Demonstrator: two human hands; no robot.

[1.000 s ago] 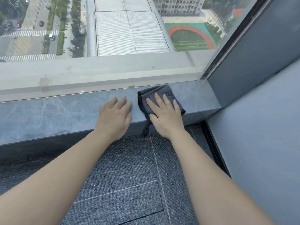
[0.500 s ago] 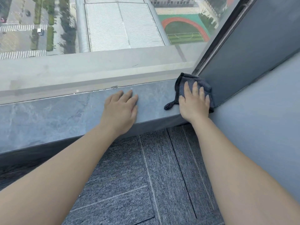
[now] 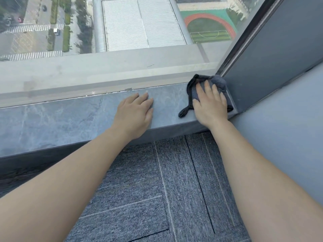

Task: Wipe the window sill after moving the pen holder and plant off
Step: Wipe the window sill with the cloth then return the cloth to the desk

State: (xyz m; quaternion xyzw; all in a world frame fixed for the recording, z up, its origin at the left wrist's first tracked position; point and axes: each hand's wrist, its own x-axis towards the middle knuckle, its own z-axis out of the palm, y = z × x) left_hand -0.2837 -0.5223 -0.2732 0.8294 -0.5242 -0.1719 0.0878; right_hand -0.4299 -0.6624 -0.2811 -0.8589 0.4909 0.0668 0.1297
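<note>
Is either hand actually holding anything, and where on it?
The right hand presses flat on the middle of a dark cloth on the sill, not gripping it. The left hand rests bare.

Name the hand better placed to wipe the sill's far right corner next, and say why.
Right. The right hand already presses the grey cloth into that corner of the window sill; the left hand lies flat and empty, further left.

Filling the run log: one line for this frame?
phase: wiping | right hand: flat on dark grey cloth, sill's right corner | left hand: flat on grey marble sill
</note>
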